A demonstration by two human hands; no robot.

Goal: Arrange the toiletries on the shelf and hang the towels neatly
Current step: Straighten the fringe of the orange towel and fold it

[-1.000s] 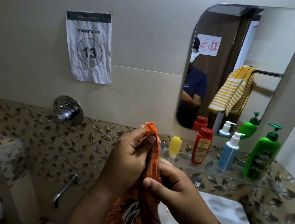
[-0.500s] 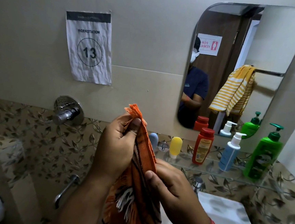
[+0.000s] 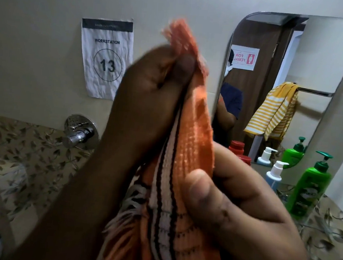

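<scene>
I saw the left hand pinching the orange towel near its frayed top edge, the right hand gripping it lower, close before the mirror.

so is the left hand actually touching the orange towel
Touching. The head view shows the left hand pinching the orange towel near its top fringe, thumb pressed against the cloth.

Toward 3 o'clock: green pump bottle, white pump bottle and red cap crowd the shelf.
Toward 9 o'clock: wall tap juts out; bare wall above it.
Centre: orange towel and both hands fill the near space.
</scene>
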